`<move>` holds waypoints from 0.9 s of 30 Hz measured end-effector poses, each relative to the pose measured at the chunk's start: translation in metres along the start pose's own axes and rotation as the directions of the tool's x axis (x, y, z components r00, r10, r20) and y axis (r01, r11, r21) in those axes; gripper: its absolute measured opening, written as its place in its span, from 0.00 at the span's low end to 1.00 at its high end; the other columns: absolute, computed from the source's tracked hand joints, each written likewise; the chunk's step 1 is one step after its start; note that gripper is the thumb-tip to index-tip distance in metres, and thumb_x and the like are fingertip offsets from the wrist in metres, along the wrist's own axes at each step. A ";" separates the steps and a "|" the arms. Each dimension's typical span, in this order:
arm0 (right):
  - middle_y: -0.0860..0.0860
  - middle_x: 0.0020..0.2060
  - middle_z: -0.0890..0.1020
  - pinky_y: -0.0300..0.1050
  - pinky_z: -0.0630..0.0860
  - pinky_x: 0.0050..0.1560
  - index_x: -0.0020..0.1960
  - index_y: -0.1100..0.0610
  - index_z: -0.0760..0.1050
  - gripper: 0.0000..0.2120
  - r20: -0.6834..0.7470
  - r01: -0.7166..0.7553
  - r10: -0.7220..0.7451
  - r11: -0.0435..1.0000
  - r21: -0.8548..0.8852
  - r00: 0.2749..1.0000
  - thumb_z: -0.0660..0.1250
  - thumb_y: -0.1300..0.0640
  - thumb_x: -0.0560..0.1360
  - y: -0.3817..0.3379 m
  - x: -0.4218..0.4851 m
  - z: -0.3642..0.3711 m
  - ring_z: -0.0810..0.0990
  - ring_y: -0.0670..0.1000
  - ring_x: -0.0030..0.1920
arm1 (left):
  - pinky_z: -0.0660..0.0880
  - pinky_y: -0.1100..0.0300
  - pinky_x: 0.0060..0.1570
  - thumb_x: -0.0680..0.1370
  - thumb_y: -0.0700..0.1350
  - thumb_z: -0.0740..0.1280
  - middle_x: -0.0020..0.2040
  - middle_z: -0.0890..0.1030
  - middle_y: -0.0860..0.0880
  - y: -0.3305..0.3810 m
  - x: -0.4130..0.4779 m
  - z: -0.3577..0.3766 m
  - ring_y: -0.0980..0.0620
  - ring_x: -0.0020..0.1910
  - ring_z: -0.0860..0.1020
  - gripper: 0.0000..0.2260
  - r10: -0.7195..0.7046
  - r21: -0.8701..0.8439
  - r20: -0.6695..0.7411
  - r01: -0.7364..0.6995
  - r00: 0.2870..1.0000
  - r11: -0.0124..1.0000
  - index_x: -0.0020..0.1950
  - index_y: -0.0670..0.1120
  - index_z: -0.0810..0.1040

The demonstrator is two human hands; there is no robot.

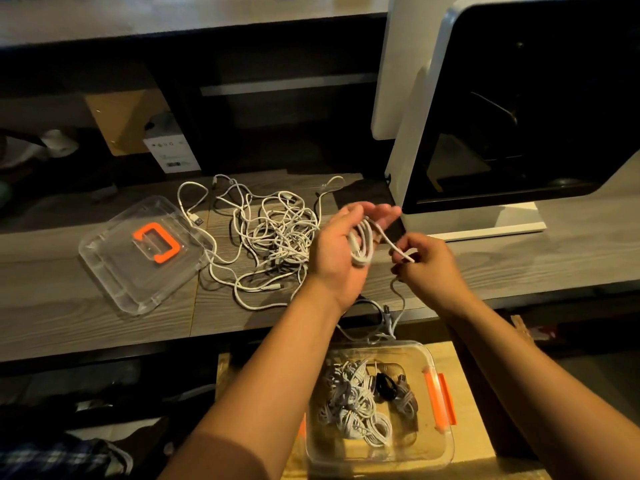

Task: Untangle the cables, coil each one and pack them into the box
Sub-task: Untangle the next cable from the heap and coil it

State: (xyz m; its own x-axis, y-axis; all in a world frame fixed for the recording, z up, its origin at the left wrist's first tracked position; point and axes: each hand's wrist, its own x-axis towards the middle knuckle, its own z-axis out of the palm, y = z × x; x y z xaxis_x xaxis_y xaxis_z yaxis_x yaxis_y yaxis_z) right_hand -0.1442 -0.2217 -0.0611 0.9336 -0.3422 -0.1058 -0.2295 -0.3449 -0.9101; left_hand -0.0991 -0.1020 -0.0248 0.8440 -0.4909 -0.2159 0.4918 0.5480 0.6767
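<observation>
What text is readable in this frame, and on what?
Small white carton at the back left: dark icons, printed lines and what looks like a barcode patch, all too small and blurred to read.
Clear lid with the orange handle: no text visible.
Clear box holding coiled cables: no text visible.
White machine on the right: no label visible.
Nothing legible overall.

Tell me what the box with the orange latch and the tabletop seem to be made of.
Box: clear glossy plastic, most likely; coiled cables show through its walls. Tabletop: matte grey wood grain with plank seams; solid wood or printed laminate, can't tell.
</observation>
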 end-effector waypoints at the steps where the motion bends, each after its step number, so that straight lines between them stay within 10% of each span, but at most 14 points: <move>1: 0.56 0.34 0.76 0.46 0.74 0.33 0.34 0.56 0.72 0.16 0.004 0.005 -0.005 0.999 0.034 1.000 0.62 0.75 0.71 -0.003 -0.002 0.004 0.75 0.53 0.34 | 0.72 0.52 0.59 0.81 0.40 0.54 0.32 0.78 0.48 0.001 0.004 0.002 0.50 0.40 0.79 0.11 0.008 -0.096 -0.054 -0.013 0.999 0.995 0.41 0.43 0.72; 6: 0.54 0.35 0.72 0.49 0.74 0.36 0.36 0.60 0.70 0.16 0.164 -0.028 -0.011 0.973 0.230 0.986 0.55 0.79 0.68 -0.013 -0.020 0.027 0.73 0.51 0.34 | 0.58 0.66 0.24 0.79 0.38 0.55 0.25 0.65 0.53 0.003 0.023 -0.006 0.58 0.22 0.61 0.11 0.105 -0.273 -0.337 -0.203 0.936 0.940 0.37 0.46 0.65; 11: 0.54 0.38 0.72 0.40 0.63 0.26 0.48 0.56 0.74 0.17 0.401 -0.254 0.146 0.939 0.231 0.904 0.53 0.74 0.72 -0.025 -0.025 0.033 0.68 0.47 0.28 | 0.59 0.66 0.26 0.80 0.40 0.58 0.32 0.66 0.52 0.002 0.033 -0.014 0.57 0.28 0.61 0.09 0.362 0.223 -0.515 -0.286 0.777 0.932 0.40 0.48 0.67; 14: 0.55 0.38 0.70 0.36 0.59 0.23 0.56 0.59 0.73 0.10 0.504 -0.290 0.197 0.950 0.112 0.841 0.60 0.67 0.76 -0.029 -0.025 0.028 0.63 0.43 0.24 | 0.65 0.65 0.35 0.79 0.45 0.61 0.39 0.69 0.51 0.000 0.035 -0.019 0.56 0.37 0.68 0.08 0.528 0.817 -0.136 -0.207 0.838 0.538 0.41 0.51 0.68; 18: 0.54 0.36 0.75 0.41 0.68 0.34 0.49 0.66 0.77 0.08 0.607 -0.044 0.120 0.989 -0.140 0.786 0.68 0.60 0.75 -0.035 -0.024 0.010 0.71 0.47 0.32 | 0.62 0.59 0.48 0.79 0.50 0.62 0.47 0.67 0.49 0.010 0.045 -0.045 0.50 0.52 0.67 0.07 0.404 0.967 0.217 -0.139 0.888 -0.215 0.48 0.47 0.74; 23: 0.49 0.32 0.78 0.38 0.70 0.36 0.44 0.58 0.82 0.08 0.543 0.214 0.055 0.882 -0.420 0.838 0.69 0.53 0.74 -0.044 -0.023 -0.012 0.74 0.45 0.33 | 0.66 0.56 0.48 0.79 0.55 0.59 0.45 0.66 0.51 0.016 0.041 -0.066 0.48 0.52 0.69 0.12 0.246 0.879 0.237 -0.099 0.940 -0.467 0.50 0.48 0.75; 27: 0.48 0.32 0.80 0.48 0.76 0.40 0.44 0.52 0.82 0.13 0.310 0.279 -0.111 0.768 -0.576 0.944 0.64 0.45 0.75 -0.039 -0.018 -0.021 0.77 0.46 0.35 | 0.65 0.57 0.45 0.79 0.62 0.51 0.49 0.70 0.50 0.009 0.029 -0.066 0.49 0.52 0.72 0.21 0.151 0.900 0.099 -0.024 0.983 -0.435 0.54 0.49 0.76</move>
State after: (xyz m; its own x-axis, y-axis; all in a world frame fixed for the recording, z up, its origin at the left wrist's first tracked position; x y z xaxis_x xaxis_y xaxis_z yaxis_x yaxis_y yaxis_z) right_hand -0.1581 -0.2201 -0.0149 0.9923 -0.0138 -0.1232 -0.0738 -0.8642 -0.4977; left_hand -0.0559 -0.0666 -0.0719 0.8834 -0.4669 -0.0401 -0.4265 -0.8365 0.3440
